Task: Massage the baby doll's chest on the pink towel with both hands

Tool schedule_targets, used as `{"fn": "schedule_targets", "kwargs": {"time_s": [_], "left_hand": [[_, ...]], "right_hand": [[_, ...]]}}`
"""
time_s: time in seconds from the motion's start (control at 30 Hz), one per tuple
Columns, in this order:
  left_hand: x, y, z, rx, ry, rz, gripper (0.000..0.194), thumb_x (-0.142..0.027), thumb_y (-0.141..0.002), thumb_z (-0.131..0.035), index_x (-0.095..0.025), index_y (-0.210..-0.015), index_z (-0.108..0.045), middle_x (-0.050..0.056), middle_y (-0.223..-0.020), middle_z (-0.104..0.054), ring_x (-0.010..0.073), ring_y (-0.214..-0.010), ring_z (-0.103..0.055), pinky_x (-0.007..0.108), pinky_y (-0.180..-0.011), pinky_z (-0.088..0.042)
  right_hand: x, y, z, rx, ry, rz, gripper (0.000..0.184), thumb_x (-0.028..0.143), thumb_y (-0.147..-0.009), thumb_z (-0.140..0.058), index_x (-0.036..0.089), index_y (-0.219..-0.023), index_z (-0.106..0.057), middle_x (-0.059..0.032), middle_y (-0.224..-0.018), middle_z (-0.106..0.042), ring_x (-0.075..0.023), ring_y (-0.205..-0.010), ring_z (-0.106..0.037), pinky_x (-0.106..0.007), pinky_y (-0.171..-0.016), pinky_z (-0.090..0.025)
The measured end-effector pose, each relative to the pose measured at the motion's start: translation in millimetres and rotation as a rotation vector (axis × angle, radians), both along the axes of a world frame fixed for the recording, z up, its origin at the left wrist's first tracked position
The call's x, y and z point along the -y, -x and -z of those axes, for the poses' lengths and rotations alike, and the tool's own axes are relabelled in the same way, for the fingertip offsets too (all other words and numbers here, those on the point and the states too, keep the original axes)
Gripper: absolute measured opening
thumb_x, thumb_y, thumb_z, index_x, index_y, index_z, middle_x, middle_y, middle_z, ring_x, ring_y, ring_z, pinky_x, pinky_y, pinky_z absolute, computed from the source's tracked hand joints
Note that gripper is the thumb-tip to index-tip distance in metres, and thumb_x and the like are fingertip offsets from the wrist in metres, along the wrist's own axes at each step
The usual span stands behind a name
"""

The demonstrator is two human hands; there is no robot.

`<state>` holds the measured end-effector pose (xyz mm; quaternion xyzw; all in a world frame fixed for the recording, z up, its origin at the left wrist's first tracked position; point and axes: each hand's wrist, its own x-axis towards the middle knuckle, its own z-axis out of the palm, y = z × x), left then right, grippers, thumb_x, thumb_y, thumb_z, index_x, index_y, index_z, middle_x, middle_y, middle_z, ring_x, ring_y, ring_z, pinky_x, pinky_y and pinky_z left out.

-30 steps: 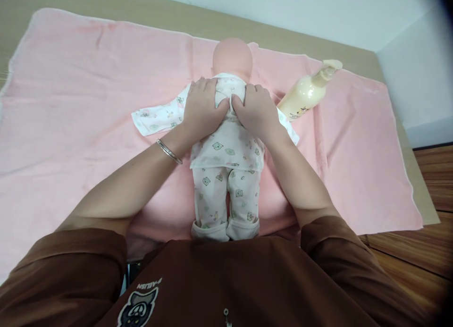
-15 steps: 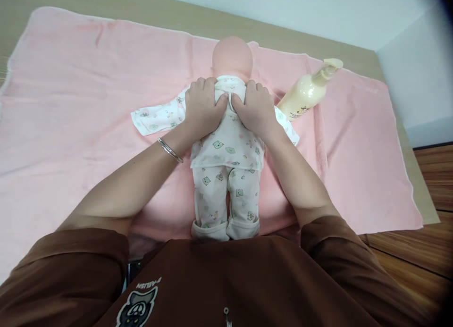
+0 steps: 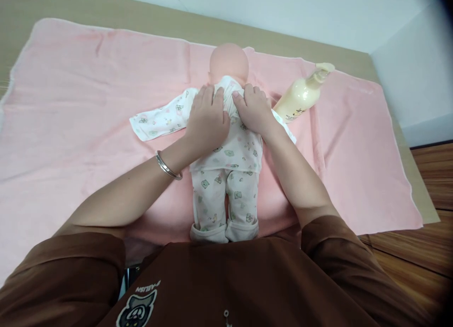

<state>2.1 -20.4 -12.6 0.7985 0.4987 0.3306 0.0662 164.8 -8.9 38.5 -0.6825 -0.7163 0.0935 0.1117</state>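
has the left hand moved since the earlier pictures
Yes. Judged against the doll's trousers, the left hand has shifted a little toward them, lying lower on the shirt.

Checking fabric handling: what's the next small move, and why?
Probably smooth the white printed cloth shirt on the bald pinkish doll with the right hand: its cloth is bunched between that hand and the left hand.

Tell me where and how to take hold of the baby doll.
Probably round the baby doll's torso, below where the sleeves join, from left and right at once: it lies face down, sleeves spread outward, so both flanks seem reachable.
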Motion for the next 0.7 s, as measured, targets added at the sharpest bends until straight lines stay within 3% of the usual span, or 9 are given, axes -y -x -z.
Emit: {"fn": "schedule_targets", "kwargs": {"time_s": [0.1, 0.2, 0.3, 0.47, 0.6, 0.7], "left_hand": [[-11.6, 3.8, 0.8, 0.060, 0.056, 0.007, 0.046, -0.038, -0.101, -0.046, -0.015, -0.140, -0.055, 0.018, -0.144, -0.057, 0.0352, -0.143, -0.047, 0.057, -0.129, -0.035], [-30.0, 11.6, -2.2, 0.168, 0.159, -0.004, 0.031, -0.040, -0.099, -0.049, -0.027, -0.124, -0.062, 0.008, -0.130, -0.067, 0.0319, -0.133, -0.055, 0.056, -0.122, -0.043], [-37.8, 17.7, -5.2, 0.231, 0.223, 0.012, 0.025, -0.041, -0.097, -0.052, -0.030, -0.115, -0.066, 0.005, -0.121, -0.071, 0.0330, -0.128, -0.058, 0.056, -0.117, -0.048], [-16.5, 10.1, -9.0, 0.154, 0.120, 0.001, 0.030, -0.032, -0.103, -0.047, -0.027, -0.128, -0.062, 0.011, -0.135, -0.064, 0.0344, -0.136, -0.054, 0.057, -0.122, -0.042], [2.6, 2.0, -15.2, 0.039, 0.028, 0.036, 0.047, -0.024, -0.096, -0.056, -0.018, -0.143, -0.055, 0.018, -0.145, -0.056, 0.0369, -0.145, -0.047, 0.055, -0.128, -0.038], [2.1, 2.7, -22.1, 0.038, 0.054, 0.030, 0.050, -0.018, -0.089, -0.059, -0.015, -0.138, -0.058, 0.018, -0.142, -0.059, 0.0377, -0.142, -0.050, 0.055, -0.127, -0.040]], "right_hand": [[14.9, 8.4, -4.2, 0.088, -0.046, -0.032, 0.055, 0.043, -0.113, -0.026, 0.005, -0.140, -0.053, -0.0229, -0.141, -0.059, -0.0382, -0.139, -0.055, -0.059, -0.121, -0.043], [36.5, 19.4, -7.8, 0.147, -0.079, -0.143, 0.057, 0.032, -0.110, -0.030, -0.002, -0.156, -0.038, -0.0280, -0.162, -0.042, -0.0405, -0.156, -0.039, -0.058, -0.131, -0.034], [48.3, 25.5, -8.7, 0.140, -0.081, -0.192, 0.061, 0.023, -0.107, -0.031, -0.002, -0.164, -0.027, -0.0259, -0.172, -0.028, -0.0399, -0.164, -0.027, -0.058, -0.137, -0.026], [25.7, 15.9, -7.5, 0.061, -0.058, -0.183, 0.058, 0.024, -0.108, -0.031, -0.001, -0.160, -0.036, -0.0236, -0.167, -0.041, -0.0351, -0.161, -0.035, -0.053, -0.138, -0.029], [2.1, 3.8, -6.0, -0.013, -0.031, -0.095, 0.056, 0.032, -0.112, -0.026, -0.001, -0.151, -0.048, -0.0213, -0.154, -0.056, -0.0336, -0.150, -0.050, -0.051, -0.132, -0.038], [2.9, 3.7, -4.8, 0.001, -0.024, -0.090, 0.061, 0.037, -0.112, -0.027, -0.002, -0.156, -0.043, -0.0237, -0.161, -0.049, -0.0358, -0.156, -0.043, -0.053, -0.135, -0.033]]}}
